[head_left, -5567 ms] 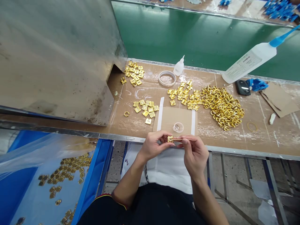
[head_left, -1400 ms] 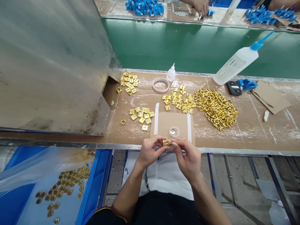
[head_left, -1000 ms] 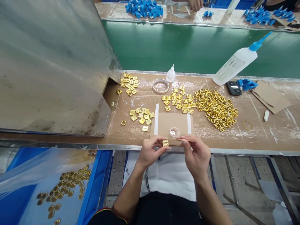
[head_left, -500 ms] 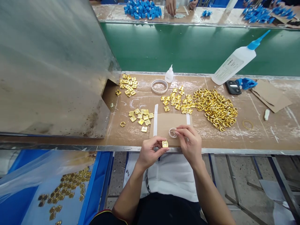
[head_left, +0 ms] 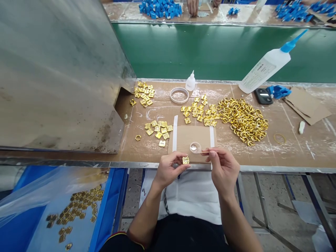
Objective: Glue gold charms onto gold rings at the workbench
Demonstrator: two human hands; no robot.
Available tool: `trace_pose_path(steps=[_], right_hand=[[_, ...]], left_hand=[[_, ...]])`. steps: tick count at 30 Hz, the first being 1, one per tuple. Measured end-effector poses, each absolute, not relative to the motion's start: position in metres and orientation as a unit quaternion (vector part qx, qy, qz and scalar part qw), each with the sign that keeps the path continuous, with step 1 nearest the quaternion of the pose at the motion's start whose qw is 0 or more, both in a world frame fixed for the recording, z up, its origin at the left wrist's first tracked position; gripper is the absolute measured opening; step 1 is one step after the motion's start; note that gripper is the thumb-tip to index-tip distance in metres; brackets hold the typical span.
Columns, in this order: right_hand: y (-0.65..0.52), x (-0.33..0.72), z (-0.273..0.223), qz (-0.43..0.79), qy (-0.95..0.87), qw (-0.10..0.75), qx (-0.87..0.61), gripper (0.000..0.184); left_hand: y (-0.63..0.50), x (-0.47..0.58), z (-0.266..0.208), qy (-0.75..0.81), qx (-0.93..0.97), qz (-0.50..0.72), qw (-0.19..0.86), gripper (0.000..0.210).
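My left hand [head_left: 170, 169] pinches a small square gold-coloured metal piece [head_left: 186, 160] between thumb and fingers, just above the table's near edge. In my right hand [head_left: 225, 168] is a thin pale stick [head_left: 205, 152], pointing left, its far end at the rim of a small clear round dish [head_left: 198, 150]. The dish stands on a cardboard pad [head_left: 182, 138] taped with white strips, and something shiny shows inside it. Left of the pad lie several similar square gold pieces [head_left: 158, 134]. A heap of gold rings [head_left: 243, 119] spreads to the right.
A tape roll [head_left: 171, 96], a small dropper bottle [head_left: 190, 82] and a large blue-tipped bottle [head_left: 265, 70] stand behind. A metal housing [head_left: 60, 80] rises at left above a blue bin [head_left: 105, 206] of gold pieces. Across the green divider [head_left: 183, 52] another person's hand [head_left: 193, 7] shows.
My right hand has drawn back to the right from the dish, and the stick between its fingers now shows clearly. My left hand keeps its gold piece in nearly the same place.
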State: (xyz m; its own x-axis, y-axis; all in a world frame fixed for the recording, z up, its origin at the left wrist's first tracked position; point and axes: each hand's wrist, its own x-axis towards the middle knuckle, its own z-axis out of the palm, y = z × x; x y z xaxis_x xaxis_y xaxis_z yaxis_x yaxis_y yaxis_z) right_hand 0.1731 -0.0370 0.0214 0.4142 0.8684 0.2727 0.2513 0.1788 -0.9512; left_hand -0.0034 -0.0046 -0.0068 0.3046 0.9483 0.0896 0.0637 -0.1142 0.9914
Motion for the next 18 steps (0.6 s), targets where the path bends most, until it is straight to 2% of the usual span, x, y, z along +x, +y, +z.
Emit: trace_pose_path(steps=[7, 18], right_hand=[[-0.045, 0.156, 0.029, 0.314, -0.501, 0.585, -0.554, 0.011], [-0.046, 0.152, 0.022, 0.304, -0.528, 0.565, -0.557, 0.009]], left_hand=[[-0.005, -0.002, -0.007, 0.407, 0.606, 0.426, 0.534, 0.030], [-0.005, -0.003, -0.009, 0.395, 0.618, 0.436, 0.521, 0.029]])
